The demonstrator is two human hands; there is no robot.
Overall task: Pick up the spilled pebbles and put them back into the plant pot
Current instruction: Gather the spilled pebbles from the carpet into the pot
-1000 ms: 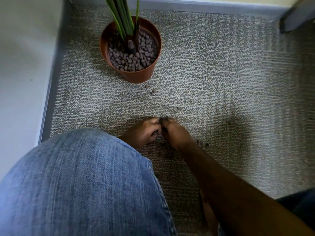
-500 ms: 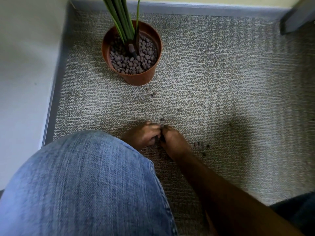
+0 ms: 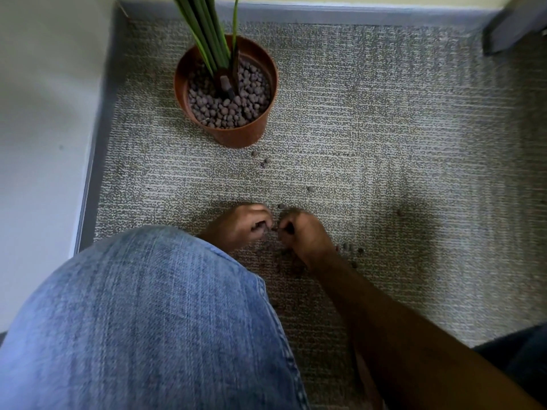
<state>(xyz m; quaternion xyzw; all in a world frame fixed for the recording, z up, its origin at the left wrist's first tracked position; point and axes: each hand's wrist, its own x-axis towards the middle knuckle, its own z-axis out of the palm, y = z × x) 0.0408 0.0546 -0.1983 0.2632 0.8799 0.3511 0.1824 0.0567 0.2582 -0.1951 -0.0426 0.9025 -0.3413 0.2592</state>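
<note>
Beyond a blue denim knee [image 3: 142, 315], the left hand [image 3: 242, 224] and right hand [image 3: 305, 232] curl loosely, fingertips together on grey carpet [image 3: 384, 128], small brown spilled pebbles [image 3: 350, 248] scattered around them toward the round terracotta plant pot [image 3: 236, 137].

The plant pot [image 3: 236, 137] is terracotta orange, its pebbles [image 3: 229, 106] grey-brown, its leaves [image 3: 207, 28] green. The carpet [image 3: 384, 113] has a grey and cream flecked weave. The jeans [image 3: 142, 321] are faded blue denim.
</note>
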